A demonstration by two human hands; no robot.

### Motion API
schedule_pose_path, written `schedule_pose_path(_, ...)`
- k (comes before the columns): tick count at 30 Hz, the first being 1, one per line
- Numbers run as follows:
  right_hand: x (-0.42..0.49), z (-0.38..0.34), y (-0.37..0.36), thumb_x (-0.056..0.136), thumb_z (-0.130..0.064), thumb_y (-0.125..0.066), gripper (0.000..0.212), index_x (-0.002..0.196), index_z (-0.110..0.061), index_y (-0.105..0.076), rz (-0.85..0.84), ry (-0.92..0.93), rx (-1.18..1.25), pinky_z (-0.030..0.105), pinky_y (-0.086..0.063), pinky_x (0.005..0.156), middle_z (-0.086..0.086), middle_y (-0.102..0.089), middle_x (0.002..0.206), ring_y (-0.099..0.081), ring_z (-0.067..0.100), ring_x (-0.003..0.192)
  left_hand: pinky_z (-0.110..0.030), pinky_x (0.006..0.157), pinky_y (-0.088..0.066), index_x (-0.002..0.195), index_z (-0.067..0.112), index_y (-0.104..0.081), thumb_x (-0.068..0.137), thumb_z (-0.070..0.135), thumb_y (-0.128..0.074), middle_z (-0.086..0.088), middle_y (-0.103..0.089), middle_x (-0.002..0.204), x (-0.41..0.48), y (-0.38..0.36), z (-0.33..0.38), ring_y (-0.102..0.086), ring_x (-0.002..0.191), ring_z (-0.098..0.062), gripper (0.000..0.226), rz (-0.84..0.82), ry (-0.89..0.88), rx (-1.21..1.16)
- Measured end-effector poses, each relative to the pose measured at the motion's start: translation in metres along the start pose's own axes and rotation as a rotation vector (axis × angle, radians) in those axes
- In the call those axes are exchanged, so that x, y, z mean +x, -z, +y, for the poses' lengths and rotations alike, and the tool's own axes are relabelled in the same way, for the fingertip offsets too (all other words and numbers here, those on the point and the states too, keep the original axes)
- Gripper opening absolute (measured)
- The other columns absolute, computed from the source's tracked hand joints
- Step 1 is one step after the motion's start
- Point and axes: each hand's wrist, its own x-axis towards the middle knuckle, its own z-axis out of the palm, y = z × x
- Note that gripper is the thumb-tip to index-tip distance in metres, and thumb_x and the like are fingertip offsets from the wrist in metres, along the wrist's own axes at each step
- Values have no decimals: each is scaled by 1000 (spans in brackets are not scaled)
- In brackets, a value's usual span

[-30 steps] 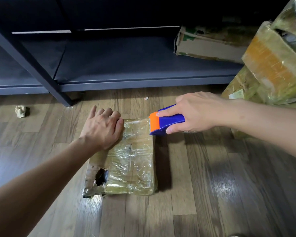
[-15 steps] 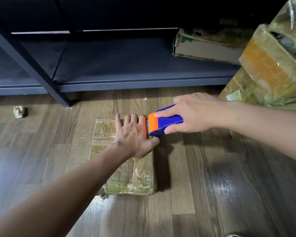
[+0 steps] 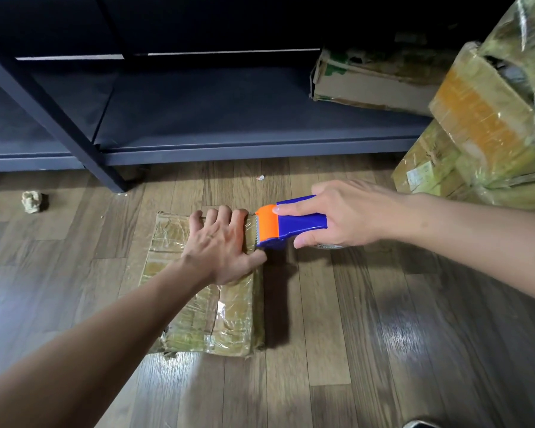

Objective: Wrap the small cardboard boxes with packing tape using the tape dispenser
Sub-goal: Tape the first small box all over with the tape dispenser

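A flat, tape-covered cardboard box [image 3: 223,319] lies on the wood floor [image 3: 368,335], pressed down by the left hand [image 3: 220,242] with spread fingers, while the right hand [image 3: 346,217] grips a tape dispenser [image 3: 291,223] at its far right edge; it looks light, slippery, best steadied from above.

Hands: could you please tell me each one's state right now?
Left hand: open, pressing the taped cardboard box.
Right hand: gripping the tape dispenser.
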Motion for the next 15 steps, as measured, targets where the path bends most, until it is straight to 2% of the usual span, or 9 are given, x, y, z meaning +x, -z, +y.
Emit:
schedule_pose_path(4,-7,8,-2,84,-80,-38,69,148,-62,-21,-9,-1,20,18,-28,58,-11,-41,86,-43,6,71,-53,110,-28,141,18,-41,69,79,-18,-7,-49,123,0,-2,-2,-47,117,-27,97,8,-13,-8)
schedule_pose_path(7,-8,14,-4,81,-83,-33,72,148,-62,-20,-19,-14,36,20,-29,59,-11,-43,88,-45,7,72,-53,110,-28,141,17,-40,70,80,-17,-7,-48,123,0,-1,-2,-46,116,-26,98,-8,-16,-10)
schedule_pose_path(15,-6,8,-27,85,-81,-38,71,150,-61,-17,-38,-49,72,22,-32,59,-15,-37,89,-45,6,72,-52,115,-25,144,17,-35,56,86,-25,-2,-42,123,2,9,-1,-42,120,-24,112,-103,-7,-90)
